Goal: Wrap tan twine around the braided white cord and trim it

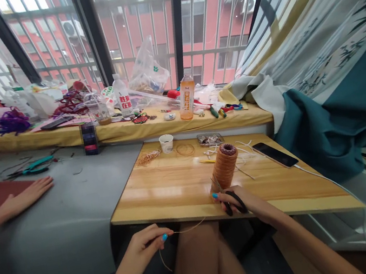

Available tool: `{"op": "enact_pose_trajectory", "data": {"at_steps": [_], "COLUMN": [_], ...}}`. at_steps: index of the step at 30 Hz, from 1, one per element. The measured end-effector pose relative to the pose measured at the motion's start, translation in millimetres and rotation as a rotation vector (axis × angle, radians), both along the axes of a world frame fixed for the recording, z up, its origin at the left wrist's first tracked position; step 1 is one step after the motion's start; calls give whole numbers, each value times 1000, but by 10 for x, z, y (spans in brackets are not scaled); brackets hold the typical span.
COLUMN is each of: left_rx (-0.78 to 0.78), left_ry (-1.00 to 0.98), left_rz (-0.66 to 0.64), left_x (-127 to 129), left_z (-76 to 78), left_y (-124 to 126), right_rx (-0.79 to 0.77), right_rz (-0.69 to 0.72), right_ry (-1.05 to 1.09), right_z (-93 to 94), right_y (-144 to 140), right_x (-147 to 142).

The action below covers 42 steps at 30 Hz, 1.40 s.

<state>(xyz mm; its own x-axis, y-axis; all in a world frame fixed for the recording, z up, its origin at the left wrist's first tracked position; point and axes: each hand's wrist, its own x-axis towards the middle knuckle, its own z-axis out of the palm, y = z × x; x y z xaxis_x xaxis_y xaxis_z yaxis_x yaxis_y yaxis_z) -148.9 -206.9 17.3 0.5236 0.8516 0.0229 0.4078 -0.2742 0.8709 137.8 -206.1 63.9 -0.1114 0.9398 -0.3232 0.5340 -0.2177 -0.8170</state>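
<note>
Left hand (145, 245), below the worktop (164, 192) edge, pinches a thin cord (188, 228) running toward the right hand (240, 202). Right hand, fingers through black scissors (233, 201), rests at the near edge, touching the upright orange cord spool (225, 165).

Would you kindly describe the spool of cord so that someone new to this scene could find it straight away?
Start at the low wooden table in front of the window. Near its front edge, just above the right hand holding black-handled scissors, stands the spool of cord. It is the only tall, tan, tapering cone there; its neighbours, the phone and the paper cup, are flat or small.
</note>
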Motion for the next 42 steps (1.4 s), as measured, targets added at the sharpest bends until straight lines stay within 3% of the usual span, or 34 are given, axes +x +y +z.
{"op": "enact_pose_trajectory", "data": {"at_steps": [15, 24, 42], "left_rx": [-19, -12, 20], "left_ry": [-14, -98, -100], "left_rz": [23, 153, 273], "left_x": [-52, -128, -362], "left_z": [7, 40, 97], "left_y": [-72, -76, -109], "right_rx": [1, 22, 75], "right_rz": [189, 326, 129], "right_ry": [-52, -19, -88], "right_z": [201, 50, -206], "right_y": [12, -120, -129], "right_x": [-138, -143, -213]}}
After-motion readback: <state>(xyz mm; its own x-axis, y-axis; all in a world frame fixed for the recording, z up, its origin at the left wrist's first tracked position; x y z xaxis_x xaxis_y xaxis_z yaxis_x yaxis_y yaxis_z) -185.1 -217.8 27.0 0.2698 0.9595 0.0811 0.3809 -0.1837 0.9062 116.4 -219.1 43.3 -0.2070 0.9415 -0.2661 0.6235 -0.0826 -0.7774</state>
